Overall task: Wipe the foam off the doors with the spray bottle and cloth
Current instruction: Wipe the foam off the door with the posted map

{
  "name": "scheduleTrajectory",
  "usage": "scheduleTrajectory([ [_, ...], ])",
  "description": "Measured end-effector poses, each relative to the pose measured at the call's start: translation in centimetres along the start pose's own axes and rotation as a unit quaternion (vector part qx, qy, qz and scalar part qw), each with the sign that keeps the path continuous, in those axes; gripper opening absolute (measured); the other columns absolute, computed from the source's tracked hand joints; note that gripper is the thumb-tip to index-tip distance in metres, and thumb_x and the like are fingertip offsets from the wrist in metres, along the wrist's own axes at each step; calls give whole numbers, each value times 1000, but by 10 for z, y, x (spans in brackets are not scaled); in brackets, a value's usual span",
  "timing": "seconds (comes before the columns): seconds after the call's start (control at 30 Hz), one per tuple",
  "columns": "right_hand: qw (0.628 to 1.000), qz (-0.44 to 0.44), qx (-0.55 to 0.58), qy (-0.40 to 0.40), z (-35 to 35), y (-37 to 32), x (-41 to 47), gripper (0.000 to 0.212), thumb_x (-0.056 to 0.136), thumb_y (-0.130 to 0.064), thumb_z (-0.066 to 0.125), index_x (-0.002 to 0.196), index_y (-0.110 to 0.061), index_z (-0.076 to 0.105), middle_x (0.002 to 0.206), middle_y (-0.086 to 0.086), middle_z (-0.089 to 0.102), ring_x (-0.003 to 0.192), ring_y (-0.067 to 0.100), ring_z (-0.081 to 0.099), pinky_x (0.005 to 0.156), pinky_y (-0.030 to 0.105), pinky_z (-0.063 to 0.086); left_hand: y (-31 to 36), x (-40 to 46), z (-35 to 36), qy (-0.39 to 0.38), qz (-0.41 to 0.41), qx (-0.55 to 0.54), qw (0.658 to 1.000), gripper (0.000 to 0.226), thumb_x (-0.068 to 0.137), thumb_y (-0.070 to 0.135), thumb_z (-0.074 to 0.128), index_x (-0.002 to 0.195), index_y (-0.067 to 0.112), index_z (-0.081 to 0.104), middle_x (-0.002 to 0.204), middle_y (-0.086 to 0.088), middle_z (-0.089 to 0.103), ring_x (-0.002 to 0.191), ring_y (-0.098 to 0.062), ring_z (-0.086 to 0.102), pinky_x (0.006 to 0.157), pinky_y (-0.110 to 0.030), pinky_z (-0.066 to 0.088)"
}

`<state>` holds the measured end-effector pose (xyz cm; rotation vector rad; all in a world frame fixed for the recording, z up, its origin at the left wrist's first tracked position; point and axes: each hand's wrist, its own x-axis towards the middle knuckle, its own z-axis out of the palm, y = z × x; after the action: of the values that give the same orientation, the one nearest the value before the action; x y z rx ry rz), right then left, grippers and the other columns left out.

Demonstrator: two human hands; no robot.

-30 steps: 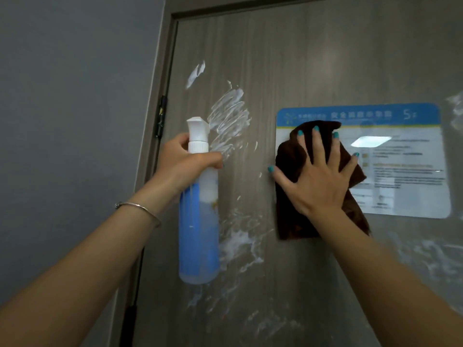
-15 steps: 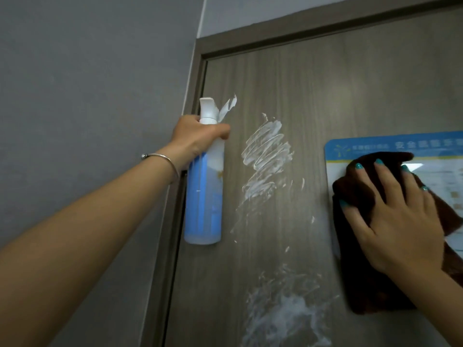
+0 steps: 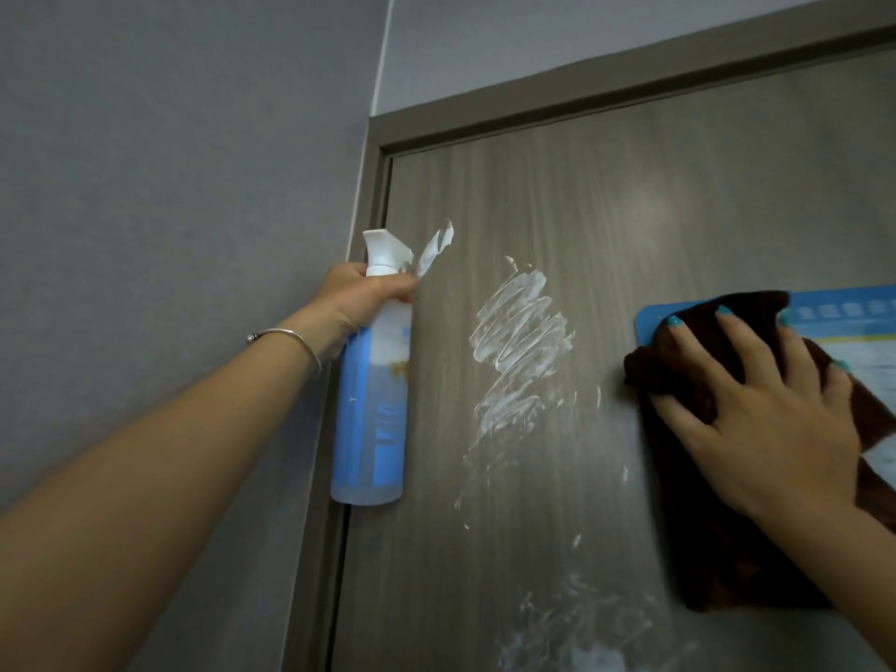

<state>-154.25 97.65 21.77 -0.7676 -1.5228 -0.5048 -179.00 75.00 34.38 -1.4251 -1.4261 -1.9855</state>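
Head view: left hand [image 3: 359,303] grips the neck of the spray bottle [image 3: 373,400], a clear and blue bottle with a white nozzle, upright at the door's [image 3: 630,211] left edge; right hand [image 3: 771,419], fingers spread, presses the dark brown cloth [image 3: 717,540] flat over the left end of a blue-bordered sign [image 3: 843,308]. White foam [image 3: 521,341] streaks sit mid-door between bottle and cloth, a small dab beside the nozzle, more smears near the bottom edge; silver bracelet [image 3: 291,339] on the left wrist. Versus half a second ago, the bottle sits slightly lower and further from the top of the frame.

wood-grain door [image 3: 606,225], foam smears [image 3: 521,332], blue notice [image 3: 834,308]
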Motion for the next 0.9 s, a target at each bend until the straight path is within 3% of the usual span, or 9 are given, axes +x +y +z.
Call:
scheduleTrajectory([
  [0.1,1000,-9,8,19,3,1,2,70,87,-76,14,151,-48,19,160,3,28,145,36,21,113,61,23,8,8,-5,11,10,-11,1000,68,32,32,71,92,-1,72,73,-13,69,70,-27,65,76,-42,57],
  [0.27,1000,-28,5,12,3,5,1,70,88,-74,16,153,-48,14,161,3,24,145,35,18,113,60,21,29,8,-6,-2,11,-18,1000,65,34,26,69,93,-2,70,84,-17,67,73,-28,63,71,-39,54],
  [0.4,999,-19,12,23,3,3,1,69,89,-71,24,153,-45,22,159,5,29,143,37,22,112,62,24,31,10,-2,-1,-6,-11,1000,63,45,20,69,102,-8,68,83,-17,68,71,-28,64,69,-38,54],
  [0.77,1000,-20,11,8,-2,0,0,70,88,-71,18,153,-45,22,161,2,26,147,36,18,117,57,19,27,30,15,-32,-18,0,999,51,32,33,69,76,9,62,77,-12,63,57,-20,60,60,-29,51],
  [0.9,1000,-19,10,3,0,0,0,69,89,-71,17,153,-46,19,163,-1,22,150,33,13,119,56,15,24,37,19,-26,-15,-18,999,70,32,33,70,96,3,66,86,-14,69,62,-18,66,61,-28,54],
])
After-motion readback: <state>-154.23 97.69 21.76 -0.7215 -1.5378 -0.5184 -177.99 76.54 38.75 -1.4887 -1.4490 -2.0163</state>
